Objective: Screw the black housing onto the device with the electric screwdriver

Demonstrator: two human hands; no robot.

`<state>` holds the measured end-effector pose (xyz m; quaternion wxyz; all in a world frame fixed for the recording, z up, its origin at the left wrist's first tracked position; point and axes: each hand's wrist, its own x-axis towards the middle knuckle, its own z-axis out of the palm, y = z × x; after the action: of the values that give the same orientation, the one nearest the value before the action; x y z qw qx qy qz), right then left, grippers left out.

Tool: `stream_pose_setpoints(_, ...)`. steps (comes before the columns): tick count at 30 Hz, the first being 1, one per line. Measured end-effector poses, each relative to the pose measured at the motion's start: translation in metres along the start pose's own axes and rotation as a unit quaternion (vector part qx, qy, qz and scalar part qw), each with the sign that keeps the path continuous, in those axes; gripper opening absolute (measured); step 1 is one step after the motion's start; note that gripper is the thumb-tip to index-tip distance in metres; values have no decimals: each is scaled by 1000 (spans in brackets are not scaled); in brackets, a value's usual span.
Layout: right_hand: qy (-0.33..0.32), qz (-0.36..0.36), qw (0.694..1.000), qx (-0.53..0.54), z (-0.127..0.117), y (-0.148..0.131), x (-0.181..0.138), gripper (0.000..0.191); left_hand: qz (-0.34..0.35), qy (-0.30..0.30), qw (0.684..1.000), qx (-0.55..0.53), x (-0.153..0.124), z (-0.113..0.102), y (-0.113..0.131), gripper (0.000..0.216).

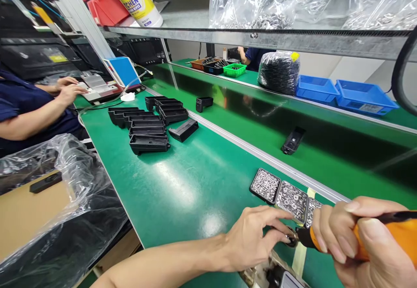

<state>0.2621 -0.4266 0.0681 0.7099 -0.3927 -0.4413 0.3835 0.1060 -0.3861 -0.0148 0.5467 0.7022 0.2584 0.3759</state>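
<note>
The right hand [361, 240] was wrapped tight around an orange screwdriver [387, 236], its dark nose pointing left. At the tip, the left hand [257, 236] pinched a small metal fastener [291, 237] between thumb and fingertips, low over the green mat [182, 188], just in front of 3 trays of screws [286, 194]. Best kept square to the tip, pinch light. Black housings [146, 125] sat well back; another person's hands [70, 89] worked far left.
</note>
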Motion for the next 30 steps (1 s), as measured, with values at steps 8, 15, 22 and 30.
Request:
stream_pose_setpoints(8, 13, 2, 1000, 6, -5, 3, 0, 14, 30, -29, 998, 40, 3, -4, -5, 40)
stream_pose_setpoints(15, 15, 10, 1000, -2, -5, 5, 4, 16, 52, -16, 998, 34, 0, -12, -13, 54)
stream_pose_setpoints(22, 31, 6, 998, -50, -18, 8, 7, 15, 261, 52, 962, 55, -14, -2, -29, 50)
stream_pose_setpoints(30, 9, -31, 997, -75, -35, 32, -1, 9, 295, -172, 907, 247, -35, 10, -43, 53)
